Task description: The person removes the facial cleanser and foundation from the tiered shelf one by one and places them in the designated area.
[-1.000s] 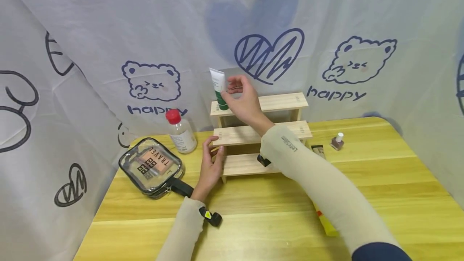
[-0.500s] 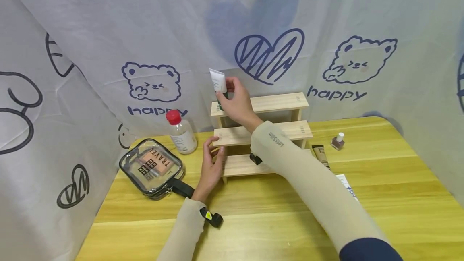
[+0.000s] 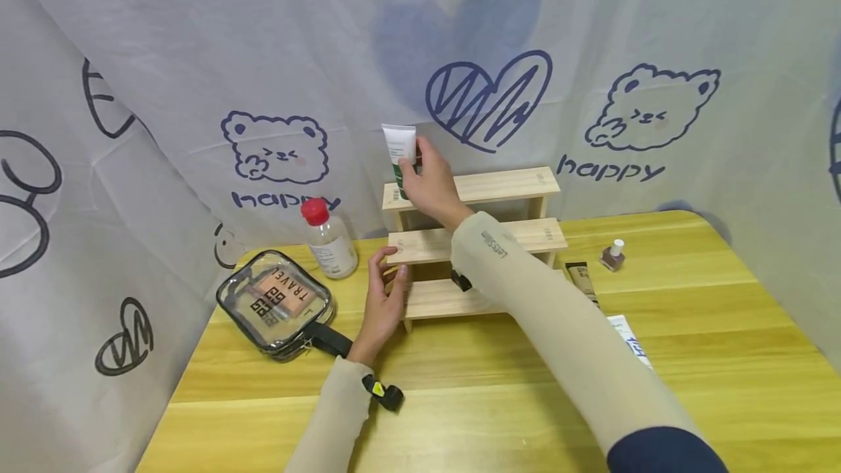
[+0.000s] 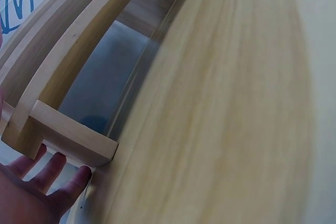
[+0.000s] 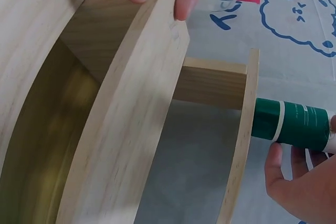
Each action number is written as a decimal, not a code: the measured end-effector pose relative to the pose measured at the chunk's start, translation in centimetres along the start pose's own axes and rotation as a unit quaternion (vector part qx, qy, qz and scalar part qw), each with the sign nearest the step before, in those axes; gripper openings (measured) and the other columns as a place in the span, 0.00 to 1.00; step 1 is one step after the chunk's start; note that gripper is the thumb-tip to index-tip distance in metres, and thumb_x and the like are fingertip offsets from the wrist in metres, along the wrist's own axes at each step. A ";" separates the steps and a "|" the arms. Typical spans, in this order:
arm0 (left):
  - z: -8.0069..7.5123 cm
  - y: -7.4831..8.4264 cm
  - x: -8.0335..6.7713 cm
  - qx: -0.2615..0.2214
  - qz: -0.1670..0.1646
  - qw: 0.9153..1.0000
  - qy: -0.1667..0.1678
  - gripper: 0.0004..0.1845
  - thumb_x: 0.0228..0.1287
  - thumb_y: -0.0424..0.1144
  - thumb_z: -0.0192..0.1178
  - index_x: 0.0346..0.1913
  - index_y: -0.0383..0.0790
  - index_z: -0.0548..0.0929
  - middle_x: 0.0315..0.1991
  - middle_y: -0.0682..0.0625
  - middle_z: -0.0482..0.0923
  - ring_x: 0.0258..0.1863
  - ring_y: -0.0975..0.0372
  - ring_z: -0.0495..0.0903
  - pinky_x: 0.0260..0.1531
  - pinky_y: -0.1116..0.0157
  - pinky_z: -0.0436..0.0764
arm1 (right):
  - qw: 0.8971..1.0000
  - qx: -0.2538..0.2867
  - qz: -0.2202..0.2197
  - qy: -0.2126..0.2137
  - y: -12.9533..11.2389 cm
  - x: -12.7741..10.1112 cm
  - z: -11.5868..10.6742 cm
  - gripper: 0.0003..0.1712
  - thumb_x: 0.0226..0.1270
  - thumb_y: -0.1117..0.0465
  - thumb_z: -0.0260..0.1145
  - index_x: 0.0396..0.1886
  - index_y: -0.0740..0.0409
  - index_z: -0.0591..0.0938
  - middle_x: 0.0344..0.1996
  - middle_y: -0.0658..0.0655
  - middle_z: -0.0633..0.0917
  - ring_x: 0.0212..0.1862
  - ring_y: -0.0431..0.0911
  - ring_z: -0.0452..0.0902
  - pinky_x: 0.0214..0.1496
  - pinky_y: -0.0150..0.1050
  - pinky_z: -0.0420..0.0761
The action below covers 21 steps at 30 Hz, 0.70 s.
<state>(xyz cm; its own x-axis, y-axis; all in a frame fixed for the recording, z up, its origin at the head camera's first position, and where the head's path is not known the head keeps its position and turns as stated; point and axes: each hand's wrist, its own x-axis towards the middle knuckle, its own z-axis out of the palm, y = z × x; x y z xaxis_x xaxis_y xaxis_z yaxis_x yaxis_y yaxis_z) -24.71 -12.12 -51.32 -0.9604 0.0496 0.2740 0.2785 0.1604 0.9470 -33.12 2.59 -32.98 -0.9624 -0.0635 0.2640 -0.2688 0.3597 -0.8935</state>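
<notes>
Your right hand (image 3: pixel 430 185) has its grip pinched round the green and white tube (image 3: pixel 399 159), which stands upright on its green cap at the left end of the top step of the wooden rack (image 3: pixel 506 185). In the right wrist view the tube's (image 5: pixel 294 125) cap end meets the edge of that top board, with your thumb and fingers (image 5: pixel 299 182) wrapped round its body. Your left hand (image 3: pixel 384 298) rests against the left end of the rack's middle step, thumb and fingers loosely spread on the wood, gripping nothing; the left wrist view shows straight fingers (image 4: pixel 52 169) beside the rack's side piece. On the desk (image 3: pixel 723 356), a red-capped bottle (image 3: pixel 328 239) stands left of the rack, with a clear pouch (image 3: pixel 276 301) in front of it. To the right lie a small dark tube (image 3: pixel 578 277) and a nail polish bottle (image 3: pixel 612 256).
</notes>
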 end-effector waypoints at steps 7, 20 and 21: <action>-0.1 0.2 0.0 0.000 -0.001 1.000 0.000 0.24 0.89 0.41 0.52 0.79 0.49 0.63 0.71 0.32 0.70 0.71 0.38 0.77 0.70 0.40 0.77 | 1.000 0.008 0.007 -0.001 0.1 -0.5 -0.4 0.22 0.89 0.58 0.56 0.75 0.58 0.72 0.66 0.64 0.82 0.68 0.57 0.79 0.74 0.54 0.79; 0.1 0.2 -0.1 0.011 0.003 1.000 0.002 0.23 0.89 0.40 0.52 0.79 0.48 0.63 0.71 0.32 0.71 0.70 0.39 0.78 0.69 0.42 0.78 | 1.000 0.011 0.002 -0.015 -0.4 -1.7 -2.4 0.23 0.90 0.56 0.56 0.76 0.56 0.71 0.67 0.63 0.82 0.69 0.56 0.78 0.74 0.55 0.79; 0.0 0.2 -0.1 0.012 0.003 1.000 0.003 0.23 0.89 0.40 0.52 0.79 0.49 0.63 0.70 0.32 0.71 0.70 0.39 0.78 0.69 0.42 0.78 | 1.000 0.011 -0.002 -0.017 -0.6 -1.8 -2.6 0.23 0.89 0.57 0.56 0.76 0.56 0.71 0.67 0.63 0.82 0.69 0.57 0.78 0.73 0.56 0.79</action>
<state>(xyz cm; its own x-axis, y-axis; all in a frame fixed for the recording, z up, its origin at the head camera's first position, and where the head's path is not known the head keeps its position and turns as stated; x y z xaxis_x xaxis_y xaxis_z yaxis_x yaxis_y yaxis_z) -24.59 -12.08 -51.19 -0.9586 0.0448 0.2813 0.2847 0.1833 0.9409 -31.12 4.91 -31.98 -0.9619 -0.0966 0.2559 -0.2735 0.3387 -0.9003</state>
